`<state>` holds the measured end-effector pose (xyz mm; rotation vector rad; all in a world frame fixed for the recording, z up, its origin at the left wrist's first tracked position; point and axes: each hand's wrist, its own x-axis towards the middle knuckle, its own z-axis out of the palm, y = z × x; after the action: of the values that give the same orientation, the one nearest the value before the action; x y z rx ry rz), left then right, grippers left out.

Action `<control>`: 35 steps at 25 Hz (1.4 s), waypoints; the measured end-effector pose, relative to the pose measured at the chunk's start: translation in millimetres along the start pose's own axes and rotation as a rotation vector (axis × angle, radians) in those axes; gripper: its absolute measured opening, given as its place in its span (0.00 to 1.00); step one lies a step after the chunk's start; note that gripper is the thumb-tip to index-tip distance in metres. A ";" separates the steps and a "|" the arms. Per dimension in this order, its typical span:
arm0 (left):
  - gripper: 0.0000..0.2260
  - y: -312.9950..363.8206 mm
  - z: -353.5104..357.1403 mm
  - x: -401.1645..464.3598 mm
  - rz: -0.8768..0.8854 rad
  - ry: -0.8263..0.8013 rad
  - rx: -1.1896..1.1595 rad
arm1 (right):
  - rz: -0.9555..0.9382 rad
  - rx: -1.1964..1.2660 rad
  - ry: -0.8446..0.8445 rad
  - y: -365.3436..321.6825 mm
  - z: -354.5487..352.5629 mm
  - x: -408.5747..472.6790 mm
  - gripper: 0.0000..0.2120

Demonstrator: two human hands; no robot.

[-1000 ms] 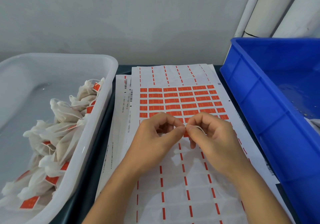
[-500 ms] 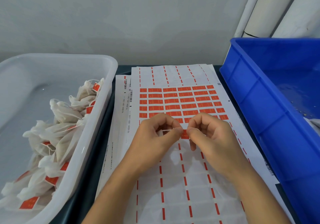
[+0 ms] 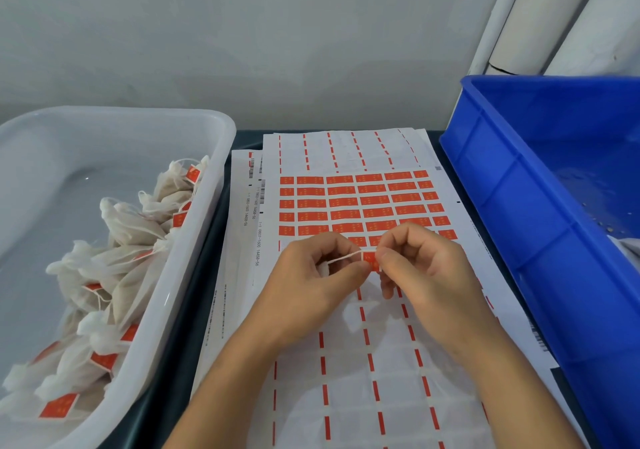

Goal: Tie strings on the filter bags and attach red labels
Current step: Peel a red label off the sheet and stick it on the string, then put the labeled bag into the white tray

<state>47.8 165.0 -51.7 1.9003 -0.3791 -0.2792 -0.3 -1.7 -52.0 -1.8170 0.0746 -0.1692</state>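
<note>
Head view: left hand [image 3: 311, 275] and right hand [image 3: 426, 268] pinch one red label [image 3: 370, 260] on a string [image 3: 341, 259] over the label sheet [image 3: 363, 206], between white tub [image 3: 194, 240] and blue crate [image 3: 519, 240]; filter bag mostly hidden.

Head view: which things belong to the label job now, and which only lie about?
In the job: left hand, right hand, string, red label, label sheet, white tub of finished bags.

Lying about: blue crate, white pipes.
</note>
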 end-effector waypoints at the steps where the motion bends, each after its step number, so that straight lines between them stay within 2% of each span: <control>1: 0.05 -0.6 0.0 -0.3 0.004 0.000 0.007 | -0.001 0.002 0.013 -0.1 -0.4 0.0 0.07; 9: 0.03 -2.7 -3.6 -2.0 0.007 0.025 0.040 | 0.016 0.028 0.101 2.4 -0.7 1.0 0.07; 12: 0.08 -5.4 -14.5 -5.3 0.037 0.068 0.158 | 0.019 0.070 0.174 2.6 -3.2 1.7 0.08; 15: 0.05 -8.0 -20.0 -8.9 0.040 0.069 0.284 | 0.016 0.083 0.214 3.1 -4.2 2.4 0.05; 17: 0.04 -7.2 -18.0 -10.8 0.028 0.053 0.315 | 0.006 0.087 0.203 3.8 -2.9 2.9 0.04; 21: 0.12 -4.6 -3.2 -10.9 0.041 0.036 0.422 | -0.021 0.062 0.163 2.8 -0.4 3.1 0.05; 25: 0.05 -6.6 6.3 -8.8 0.051 0.129 0.437 | -0.029 0.016 0.112 4.4 1.6 1.2 0.08; 31: 0.04 -3.3 -5.2 -11.8 0.165 0.315 0.222 | -0.141 -0.123 -0.013 0.4 12.7 -2.6 0.06; 35: 0.01 14.9 -18.5 -23.7 0.221 0.379 0.289 | -0.216 -0.080 -0.026 -19.8 26.4 -7.1 0.08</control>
<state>31.0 185.3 -31.0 2.1158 -0.3817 0.2951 -4.0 29.6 -39.8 -1.9044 -0.1355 -0.2994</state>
